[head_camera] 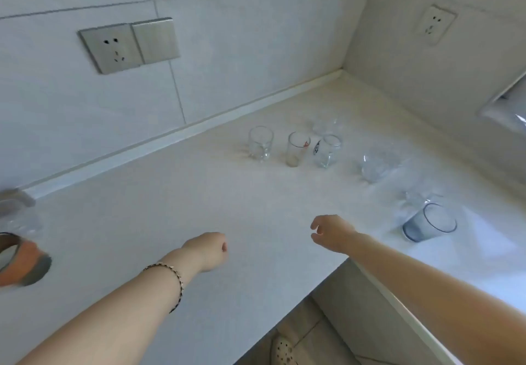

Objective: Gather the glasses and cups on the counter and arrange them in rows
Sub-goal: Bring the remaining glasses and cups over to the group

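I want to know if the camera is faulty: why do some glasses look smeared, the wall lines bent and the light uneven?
Head view: the glass with red print is fairly sharp, while the clear glass to its right and the orange cup at the left edge are smeared. The wide-angle lens seems to bend the tile joints. Bright glare washes out the counter beside the blue-tinted glass.

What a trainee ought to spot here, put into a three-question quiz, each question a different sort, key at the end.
1. True or false: the right hand is gripping a glass.
2. Where is the blue-tinted glass? A. On the person's right, near the front edge of the counter. B. Against the back wall. C. At the counter's far left.
3. Fill in: the bracelet is on the ___ wrist.
Key: 1 false; 2 A; 3 left.
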